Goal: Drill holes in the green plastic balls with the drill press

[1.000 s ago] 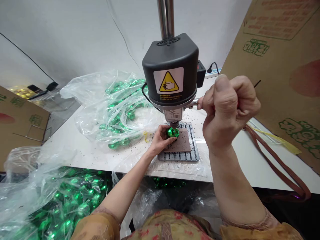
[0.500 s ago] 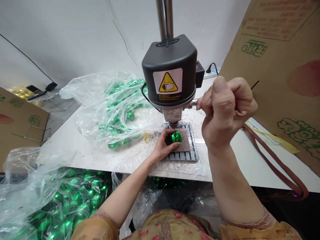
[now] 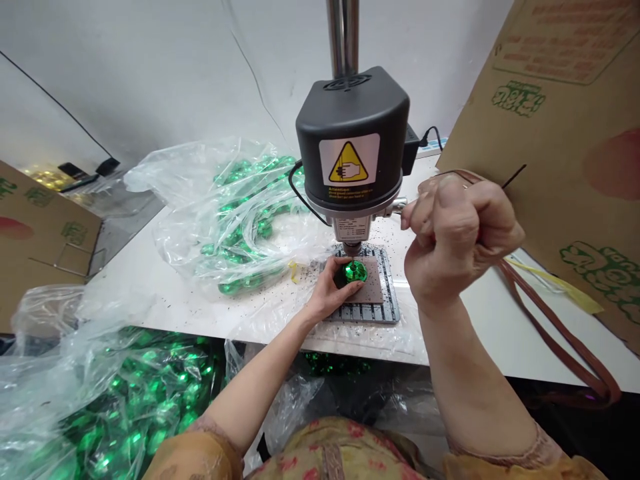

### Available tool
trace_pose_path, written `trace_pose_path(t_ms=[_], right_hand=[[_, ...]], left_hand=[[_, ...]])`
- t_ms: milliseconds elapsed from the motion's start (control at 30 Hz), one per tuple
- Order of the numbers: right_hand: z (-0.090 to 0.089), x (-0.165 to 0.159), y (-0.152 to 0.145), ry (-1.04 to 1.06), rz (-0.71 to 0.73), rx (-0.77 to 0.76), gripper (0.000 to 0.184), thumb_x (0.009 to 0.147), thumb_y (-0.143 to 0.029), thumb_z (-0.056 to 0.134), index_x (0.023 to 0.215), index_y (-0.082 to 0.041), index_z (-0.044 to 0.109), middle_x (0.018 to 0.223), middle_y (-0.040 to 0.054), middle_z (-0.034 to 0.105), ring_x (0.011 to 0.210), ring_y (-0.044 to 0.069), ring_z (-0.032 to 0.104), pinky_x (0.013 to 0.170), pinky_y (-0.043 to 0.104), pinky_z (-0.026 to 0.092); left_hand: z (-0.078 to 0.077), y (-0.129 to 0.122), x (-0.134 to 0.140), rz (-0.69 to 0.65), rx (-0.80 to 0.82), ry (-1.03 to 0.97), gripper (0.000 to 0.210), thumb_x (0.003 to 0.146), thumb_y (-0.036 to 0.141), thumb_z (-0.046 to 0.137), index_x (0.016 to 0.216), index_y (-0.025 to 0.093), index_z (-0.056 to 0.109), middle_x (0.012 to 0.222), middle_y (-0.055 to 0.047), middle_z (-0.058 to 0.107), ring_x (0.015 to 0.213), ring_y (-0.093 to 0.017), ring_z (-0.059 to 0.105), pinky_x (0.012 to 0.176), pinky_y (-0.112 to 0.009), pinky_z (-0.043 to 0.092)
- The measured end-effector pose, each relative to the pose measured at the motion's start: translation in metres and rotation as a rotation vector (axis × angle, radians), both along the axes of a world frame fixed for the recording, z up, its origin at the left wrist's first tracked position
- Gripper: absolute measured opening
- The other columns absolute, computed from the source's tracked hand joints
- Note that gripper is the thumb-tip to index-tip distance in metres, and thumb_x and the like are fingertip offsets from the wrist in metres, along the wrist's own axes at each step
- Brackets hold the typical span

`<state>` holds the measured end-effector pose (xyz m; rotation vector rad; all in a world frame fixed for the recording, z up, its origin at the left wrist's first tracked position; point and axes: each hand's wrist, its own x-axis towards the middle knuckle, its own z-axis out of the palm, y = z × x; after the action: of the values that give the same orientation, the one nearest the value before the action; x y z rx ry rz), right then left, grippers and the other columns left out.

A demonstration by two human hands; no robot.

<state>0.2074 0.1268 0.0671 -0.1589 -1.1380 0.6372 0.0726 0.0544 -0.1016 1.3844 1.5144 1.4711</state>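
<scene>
At the speckled white counter (image 3: pixel 145 290), clamping a faceted green ball (image 3: pixel 357 272) beneath the drill press (image 3: pixel 353 123) with left hand (image 3: pixel 330 290), gripping its lever (image 3: pixel 398 206) with right hand (image 3: pixel 456 233).

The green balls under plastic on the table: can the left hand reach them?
Probably not directly: the left hand holds the green ball below the drill, and clear plastic lies over the others.

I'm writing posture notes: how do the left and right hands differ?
The left hand curves its thumb and fingers around the green faceted ball; the right hand is curled into a fist at the drill press's silver lever.
The left hand is low, at the brown board; the right hand is higher, beside the drill press.
The right hand also looks larger than the left.
Both are bare.
</scene>
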Motion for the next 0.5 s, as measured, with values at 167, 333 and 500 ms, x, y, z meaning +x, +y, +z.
trace_pose_path(t_ms=[167, 333, 500], right_hand=[[-0.006, -0.003, -0.002, 0.016, -0.059, -0.002, 0.046, 0.093, -0.032, 0.059, 0.061, -0.020, 0.028, 0.052, -0.0071, 0.022, 0.044, 0.003, 0.029, 0.049, 0.025, 0.036], [-0.013, -0.004, 0.003, 0.056, -0.035, 0.058, 0.049, 0.091, -0.027, 0.060, 0.060, -0.019, 0.023, 0.050, -0.0070, 0.020, 0.041, 0.003, 0.023, 0.045, 0.025, 0.032], [-0.016, -0.004, 0.005, 0.086, 0.004, 0.110, 0.049, 0.091, -0.022, 0.061, 0.058, -0.019, 0.025, 0.048, -0.0069, 0.022, 0.041, 0.003, 0.023, 0.045, 0.026, 0.030]], left_hand=[[-0.001, 0.001, 0.000, 0.006, 0.014, -0.002, 0.053, 0.080, 0.045, 0.085, 0.118, 0.022, 0.058, 0.115, -0.008, 0.067, 0.110, -0.025, 0.065, 0.098, -0.039, 0.050], [-0.001, 0.000, 0.001, 0.003, 0.022, -0.022, 0.054, 0.079, 0.046, 0.085, 0.119, 0.022, 0.058, 0.114, -0.007, 0.067, 0.109, -0.024, 0.065, 0.098, -0.038, 0.050], [-0.005, 0.001, 0.000, -0.002, 0.031, -0.018, 0.054, 0.080, 0.047, 0.085, 0.119, 0.022, 0.058, 0.114, -0.007, 0.066, 0.109, -0.024, 0.064, 0.098, -0.037, 0.049]])
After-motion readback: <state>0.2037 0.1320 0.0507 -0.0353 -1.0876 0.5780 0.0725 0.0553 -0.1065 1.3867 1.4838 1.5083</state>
